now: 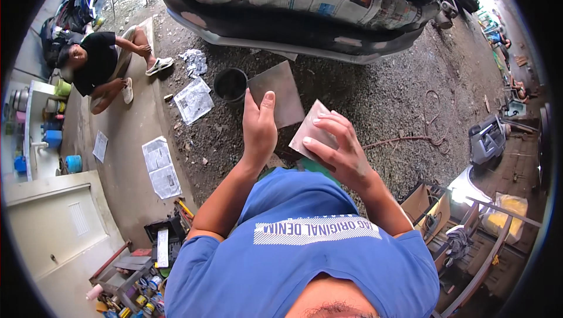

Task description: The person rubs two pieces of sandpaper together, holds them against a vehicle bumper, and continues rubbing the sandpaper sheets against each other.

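Note:
My left hand (258,129) is raised in front of my chest, its thumb and fingers pinching the lower edge of a large grey-brown square sheet (280,90) that looks like sandpaper. My right hand (341,152) is beside it, fingers curled over a smaller pale pinkish-grey piece of sheet (311,127). The two sheets sit close together, the small one just right of and below the large one. Both forearms come up from my blue shirt.
A car body (305,22) masked with newspaper fills the top. A black bucket (230,83) stands on the gravel beneath it. Newspaper sheets (193,101) lie about. A person (97,63) sits on the concrete at left. An open toolbox and cans (158,247) are lower left; a hose (410,139) lies at right.

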Tool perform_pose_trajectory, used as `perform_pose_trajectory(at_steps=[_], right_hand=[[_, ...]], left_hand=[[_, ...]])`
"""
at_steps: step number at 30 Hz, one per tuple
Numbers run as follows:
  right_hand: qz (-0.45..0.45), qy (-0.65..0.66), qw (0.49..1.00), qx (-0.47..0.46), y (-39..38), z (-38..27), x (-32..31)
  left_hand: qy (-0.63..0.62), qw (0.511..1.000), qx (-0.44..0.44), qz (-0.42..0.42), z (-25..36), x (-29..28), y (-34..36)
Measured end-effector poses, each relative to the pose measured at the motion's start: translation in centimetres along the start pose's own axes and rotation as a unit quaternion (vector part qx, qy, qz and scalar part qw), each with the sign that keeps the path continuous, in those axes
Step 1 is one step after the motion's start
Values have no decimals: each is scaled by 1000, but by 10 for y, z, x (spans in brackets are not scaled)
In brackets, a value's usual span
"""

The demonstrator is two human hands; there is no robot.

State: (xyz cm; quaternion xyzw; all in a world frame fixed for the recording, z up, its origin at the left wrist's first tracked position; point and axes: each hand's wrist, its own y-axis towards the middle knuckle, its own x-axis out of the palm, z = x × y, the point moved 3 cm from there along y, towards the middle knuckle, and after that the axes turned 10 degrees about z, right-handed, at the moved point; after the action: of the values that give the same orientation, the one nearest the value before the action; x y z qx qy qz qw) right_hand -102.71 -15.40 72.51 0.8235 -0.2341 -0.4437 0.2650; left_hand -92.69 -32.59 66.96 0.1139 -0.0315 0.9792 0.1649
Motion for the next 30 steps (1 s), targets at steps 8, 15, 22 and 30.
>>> perform_pose_trajectory(at_steps=[8,15,22,30], right_hand=[[-9,-23,998,65,-42,78,36],[-27,-167,983,-68,-3,37,9],[-48,-161,983,-76,13,32,-1],[-58,-147,986,-54,23,30,2]], left_hand=[[-178,949,-262,0,-12,5,-17],[-103,985,-125,-59,13,0,-11],[18,996,-9,-91,28,0,-11],[77,983,-29,-167,29,11,-20]])
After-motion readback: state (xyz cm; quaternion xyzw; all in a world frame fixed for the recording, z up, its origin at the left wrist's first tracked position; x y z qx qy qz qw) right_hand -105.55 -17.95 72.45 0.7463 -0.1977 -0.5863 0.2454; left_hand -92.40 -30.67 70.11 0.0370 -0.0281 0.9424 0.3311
